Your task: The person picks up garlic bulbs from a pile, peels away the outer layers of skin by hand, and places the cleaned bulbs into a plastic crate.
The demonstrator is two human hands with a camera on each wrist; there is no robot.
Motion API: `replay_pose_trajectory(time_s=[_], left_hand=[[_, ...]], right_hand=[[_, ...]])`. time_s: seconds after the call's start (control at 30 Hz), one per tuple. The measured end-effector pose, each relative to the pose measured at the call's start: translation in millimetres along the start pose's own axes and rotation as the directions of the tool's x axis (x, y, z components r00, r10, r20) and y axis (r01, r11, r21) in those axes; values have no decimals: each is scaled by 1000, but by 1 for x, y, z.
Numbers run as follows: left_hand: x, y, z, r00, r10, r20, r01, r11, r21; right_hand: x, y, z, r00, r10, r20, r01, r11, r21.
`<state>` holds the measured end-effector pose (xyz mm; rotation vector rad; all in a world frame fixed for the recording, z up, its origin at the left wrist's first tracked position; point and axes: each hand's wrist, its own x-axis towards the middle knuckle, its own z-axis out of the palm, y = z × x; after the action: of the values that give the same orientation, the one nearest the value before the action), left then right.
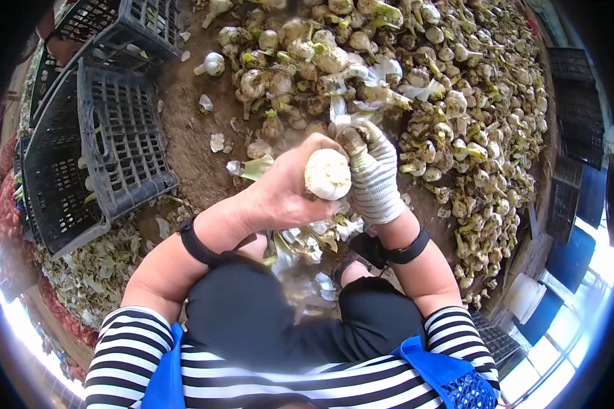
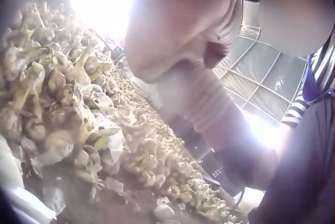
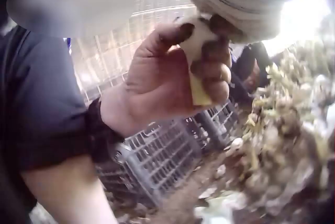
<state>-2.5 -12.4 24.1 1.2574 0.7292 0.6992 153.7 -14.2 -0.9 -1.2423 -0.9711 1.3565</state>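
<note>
My bare left hand [image 1: 283, 184] grips a garlic bulb [image 1: 327, 175], its pale root end facing up toward my head. In the right wrist view the fingers of that left hand [image 3: 157, 77] wrap round the garlic's yellowish stem [image 3: 200, 94]. My right hand [image 1: 376, 170] wears a striped knit glove with bare, dirt-darkened fingertips. It is close against the bulb's right side, fingers curled, and pinches a white strip of garlic skin [image 1: 339, 110] that sticks out past the fingertips. The left wrist view shows the gloved right hand [image 2: 193, 90] blurred.
A large heap of untrimmed garlic [image 1: 457, 102] spreads ahead and to the right. Black plastic crates [image 1: 126, 129] stand at the left on bare soil. Peeled skins [image 1: 303, 245] lie between my feet, and more scraps [image 1: 109, 279] pile up at the left.
</note>
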Motion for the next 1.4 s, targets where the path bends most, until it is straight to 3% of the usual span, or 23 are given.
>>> replay_pose_trajectory(time_s=[0.07,0.1,0.13,0.17,0.23,0.3,0.37,0.4,0.43,0.47,0.53,0.6,0.8,0.93,1.0,1.07,1.1,1.17,1.23,1.27,1.3,1.37,1.4], left_hand=[[4,23,-23,905,401,-144,-304,843,443],[-10,8,-33,799,321,-508,-350,936,41],[-9,41,-57,730,171,-662,-497,797,-344],[-11,69,-84,597,530,-603,-763,606,-222],[-11,112,-98,160,492,-855,-891,445,89],[-1,97,-123,132,462,-877,-872,475,118],[37,51,-150,171,280,-945,-456,873,175],[62,6,-168,216,314,-925,-191,942,275],[74,-13,-177,307,229,-924,311,893,324],[88,-50,-200,369,264,-891,444,792,419],[91,-96,-228,434,285,-855,553,665,502],[85,-104,-236,647,78,-758,571,610,550],[59,-135,-231,578,-172,-798,810,244,534],[42,-157,-205,568,100,-817,768,293,569],[36,-160,-192,497,49,-867,673,609,420],[25,-93,-141,482,-106,-870,287,957,42],[12,-80,-141,497,43,-867,96,990,104],[-20,2,-122,523,189,-831,-168,979,118],[-39,64,-135,348,430,-833,-529,824,204],[-73,75,-178,411,358,-838,-717,695,-54],[-85,73,-194,355,367,-860,-811,579,-87],[-61,68,-131,227,186,-956,-675,737,-16],[-62,50,-132,531,119,-839,-535,814,-224]], right_hand=[[-1,-3,-6,983,178,52,-171,979,-114],[2,-1,-14,974,220,53,-199,946,-257],[4,22,-27,989,140,49,-122,954,-273],[0,30,-26,988,145,-48,-150,980,-127],[-8,39,-43,948,315,35,-313,948,-52],[-15,54,-48,897,439,42,-441,897,29],[-19,52,-41,874,483,59,-484,875,15],[-20,50,-41,870,485,91,-486,874,-20],[-23,47,-42,862,492,120,-490,870,-54],[-26,36,-37,873,469,134,-454,881,-132],[-30,37,-33,849,516,113,-506,856,-107],[-33,46,-36,831,549,85,-539,834,-119],[-44,74,-56,859,507,70,-484,850,-210],[-43,64,-62,874,474,105,-429,855,-292],[-36,77,-82,915,397,66,-364,886,-287],[-27,93,-108,978,201,-52,-200,842,-501],[-26,99,-117,990,93,-108,-142,718,-682],[-27,76,-116,997,1,-83,-73,484,-872],[-31,82,-118,976,-118,185,216,356,-909],[-38,88,-110,966,-119,229,256,343,-904],[-47,95,-99,956,-117,270,294,335,-895],[-63,68,-65,818,500,285,-12,509,-860],[-75,73,-61,791,406,459,257,460,-850]])
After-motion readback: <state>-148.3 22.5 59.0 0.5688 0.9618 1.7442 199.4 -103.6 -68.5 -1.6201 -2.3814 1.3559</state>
